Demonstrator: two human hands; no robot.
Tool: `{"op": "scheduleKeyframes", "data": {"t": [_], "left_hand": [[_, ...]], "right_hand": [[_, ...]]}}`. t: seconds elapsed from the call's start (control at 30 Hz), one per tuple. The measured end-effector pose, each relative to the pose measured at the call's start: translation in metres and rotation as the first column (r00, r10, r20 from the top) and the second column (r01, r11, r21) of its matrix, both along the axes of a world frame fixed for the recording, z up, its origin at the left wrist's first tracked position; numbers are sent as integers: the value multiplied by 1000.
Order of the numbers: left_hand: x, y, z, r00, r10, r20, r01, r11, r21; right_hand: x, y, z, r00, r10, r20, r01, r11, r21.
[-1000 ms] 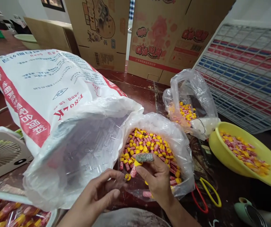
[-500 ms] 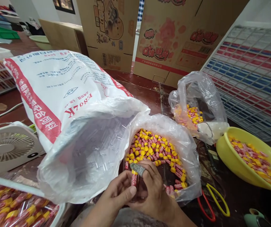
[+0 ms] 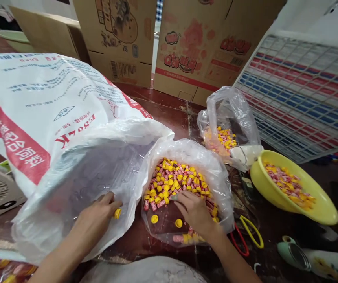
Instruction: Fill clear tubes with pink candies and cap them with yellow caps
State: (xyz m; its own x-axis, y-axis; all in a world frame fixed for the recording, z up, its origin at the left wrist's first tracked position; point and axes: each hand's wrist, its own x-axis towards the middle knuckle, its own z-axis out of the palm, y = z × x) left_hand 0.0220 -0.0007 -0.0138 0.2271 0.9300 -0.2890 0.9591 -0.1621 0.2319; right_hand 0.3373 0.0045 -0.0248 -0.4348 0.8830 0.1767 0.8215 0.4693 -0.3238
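Lower centre of the frame: the fingers (image 3: 114, 205) of the left hand (image 3: 95, 220) are drawn together at a single yellow cap (image 3: 116, 213), apparently pinched between thumb and forefinger. The hand rests on the clear liner (image 3: 98, 173) that spills from the mouth of a large white woven sack (image 3: 48, 106), which fills the left half of the frame.

Just right of it, the right hand (image 3: 194, 210) lies palm down on a heap of small red-and-white tubes with yellow caps (image 3: 175, 181). Its fingers are extended with the tips among the pieces, and one tip is wrapped in grey tape (image 3: 173, 197). Whether they grip a tube cannot be told. The heap sits in an open clear plastic bag (image 3: 216, 169) on the dark tabletop (image 3: 169, 114), with two loose caps (image 3: 154, 219) near its lower edge.

Judged from this, the step in hand is picking pieces from the heap while a removed cap is held at the sack. A further pick calls for a fine pinch on one tube among closely packed neighbours.

Outward lie a smaller bag of tubes (image 3: 230, 129), a yellow bowl (image 3: 256, 181) of the same, red-and-yellow-handled scissors (image 3: 247, 236), a gridded tray (image 3: 298, 90) at upper right and cardboard boxes (image 3: 198, 51) along the top.
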Motion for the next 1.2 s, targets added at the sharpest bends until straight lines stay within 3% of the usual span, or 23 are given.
{"op": "scheduleKeyframes", "data": {"t": [0.1, 0.17, 0.3, 0.4, 0.5, 0.63, 0.73, 0.9, 1.07, 1.2], "left_hand": [[4, 2, -11, 990, -96, -107, 97, 995, 2], [2, 0, -14, 994, -85, -68, 90, 993, 72], [-8, -9, -4, 953, 28, 301, -96, 972, 215], [0, -25, 17, 808, 146, 571, -205, 978, 41], [26, -40, 34, 696, 218, 684, -117, 974, -192], [59, -45, 34, 596, 304, 743, -39, 935, -352], [69, -44, 29, 490, 380, 785, 2, 899, -437], [75, -47, 28, 217, 509, 833, -29, 857, -515], [88, -50, 26, -71, 640, 765, 21, 768, -640], [91, -50, 29, -115, 684, 721, 149, 729, -668]], "right_hand": [[-16, -2, -15, 989, 67, 135, -74, 996, 48], [-25, -2, -24, 980, 58, 192, -76, 993, 89], [-25, 3, -31, 978, 53, 201, -73, 993, 95], [-17, 3, -18, 997, 58, 58, -62, 995, 72], [-11, -3, 10, 964, 58, -261, -68, 997, -28], [-15, -16, 46, 864, 59, -500, -153, 977, -150], [-23, -20, 58, 859, 83, -504, -192, 967, -167], [-38, -25, 57, 820, 298, -488, -358, 933, -31], [-57, -38, 38, 883, 305, -357, -235, 946, 225], [-66, -42, 33, 893, 281, -351, -195, 946, 260]]}}
